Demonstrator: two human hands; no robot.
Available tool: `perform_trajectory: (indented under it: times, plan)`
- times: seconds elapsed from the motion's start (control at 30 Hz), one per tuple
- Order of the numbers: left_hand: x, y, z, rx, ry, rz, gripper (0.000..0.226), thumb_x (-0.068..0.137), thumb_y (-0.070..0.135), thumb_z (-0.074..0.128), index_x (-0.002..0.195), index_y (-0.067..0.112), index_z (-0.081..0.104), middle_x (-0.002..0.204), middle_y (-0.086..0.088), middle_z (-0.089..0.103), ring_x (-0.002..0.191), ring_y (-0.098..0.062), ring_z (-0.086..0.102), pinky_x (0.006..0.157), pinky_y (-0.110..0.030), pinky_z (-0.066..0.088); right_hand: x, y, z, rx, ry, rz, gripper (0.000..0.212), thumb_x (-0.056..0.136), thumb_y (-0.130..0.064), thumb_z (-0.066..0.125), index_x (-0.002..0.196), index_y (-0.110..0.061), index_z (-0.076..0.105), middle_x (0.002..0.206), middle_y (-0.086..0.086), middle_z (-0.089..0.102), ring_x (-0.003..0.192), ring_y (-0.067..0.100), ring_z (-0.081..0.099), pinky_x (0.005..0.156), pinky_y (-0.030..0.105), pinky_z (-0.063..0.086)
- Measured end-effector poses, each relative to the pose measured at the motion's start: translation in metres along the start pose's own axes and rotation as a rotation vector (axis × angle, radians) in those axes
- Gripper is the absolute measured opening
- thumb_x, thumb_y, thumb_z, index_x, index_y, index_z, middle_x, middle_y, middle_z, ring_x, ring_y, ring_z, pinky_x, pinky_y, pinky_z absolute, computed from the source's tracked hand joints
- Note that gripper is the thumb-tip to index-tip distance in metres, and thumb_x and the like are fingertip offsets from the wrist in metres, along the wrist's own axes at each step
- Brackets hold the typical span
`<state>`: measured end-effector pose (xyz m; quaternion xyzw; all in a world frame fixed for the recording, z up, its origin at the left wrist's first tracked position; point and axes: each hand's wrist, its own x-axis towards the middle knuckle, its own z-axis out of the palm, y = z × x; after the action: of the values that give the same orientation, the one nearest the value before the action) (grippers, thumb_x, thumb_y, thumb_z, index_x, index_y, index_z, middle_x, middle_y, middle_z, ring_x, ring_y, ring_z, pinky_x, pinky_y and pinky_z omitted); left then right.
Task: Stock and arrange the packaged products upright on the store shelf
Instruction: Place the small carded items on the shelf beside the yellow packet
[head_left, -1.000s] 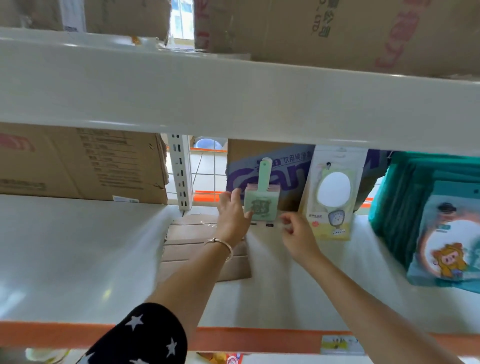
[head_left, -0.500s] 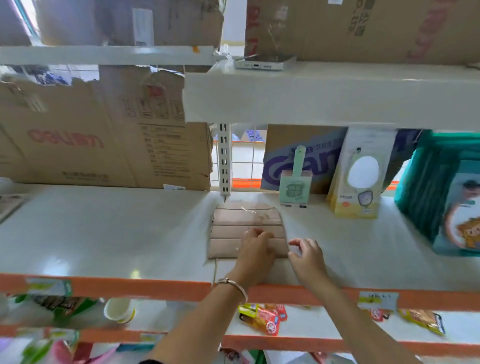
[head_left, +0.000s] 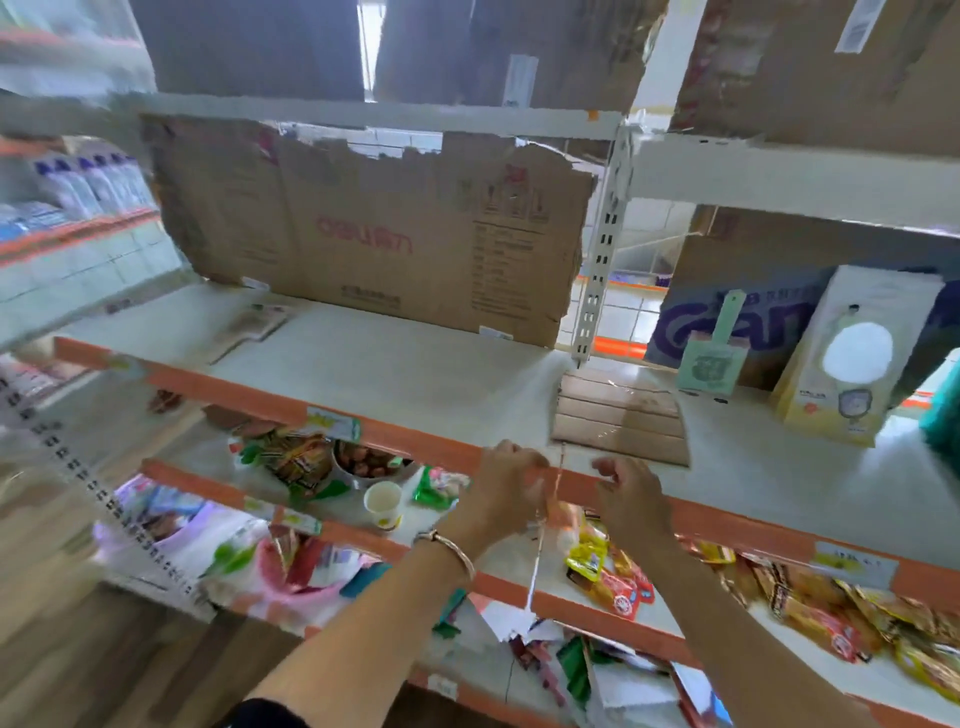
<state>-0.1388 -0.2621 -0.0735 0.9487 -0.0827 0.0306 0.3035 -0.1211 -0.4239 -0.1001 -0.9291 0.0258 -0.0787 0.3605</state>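
Note:
A small green packaged product (head_left: 710, 358) with a tall hang tab stands upright at the back of the white shelf (head_left: 415, 374), leaning on a purple-printed carton (head_left: 675, 332). To its right a white-and-yellow mirror package (head_left: 852, 364) also stands upright. My left hand (head_left: 506, 480) and my right hand (head_left: 631, 496) hover side by side at the shelf's orange front rim (head_left: 426, 444), well short of the products. Both look empty. The left fingers are curled in; the right fingers are loosely bent and apart. Motion blur softens both.
A flat brown cardboard piece (head_left: 621, 421) lies on the shelf just behind my hands. A large torn carton (head_left: 374, 234) fills the back left. Teal packages (head_left: 946, 415) sit at the far right. Snack packets (head_left: 613, 582) and a paper cup (head_left: 383, 503) crowd the shelf below.
Both hands let go of the green product a second ago, drew back over the cardboard piece, and now sit at the shelf's front rim. My view has swung left and downward.

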Motion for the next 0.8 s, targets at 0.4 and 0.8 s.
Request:
perform_trajectory:
  times: [0.4, 0.8]
  plan:
    - [-0.011, -0.151, -0.130, 0.134, 0.202, -0.170, 0.033, 0.090, 0.017, 0.051, 0.122, 0.017, 0.057, 0.124, -0.008, 0.053, 0.118, -0.026, 0.046, 0.102, -0.033, 0.034, 0.024, -0.151, 0.100, -0.044, -0.167, -0.309, 0.033, 0.084, -0.007, 0.050, 0.110, -0.024, 0.062, 0.108, -0.006, 0.062, 0.108, 0.015, 0.052, 0.089, 0.030, 0.030]
    - [0.038, -0.362, -0.289, 0.210, 0.192, -0.229, 0.034, 0.090, 0.018, 0.053, 0.124, 0.016, 0.056, 0.124, -0.008, 0.054, 0.113, -0.026, 0.051, 0.096, -0.033, 0.040, 0.110, -0.344, 0.269, -0.126, -0.302, -0.359, 0.032, 0.089, -0.014, 0.046, 0.116, -0.025, 0.057, 0.117, -0.006, 0.058, 0.114, 0.016, 0.049, 0.094, 0.033, 0.029]
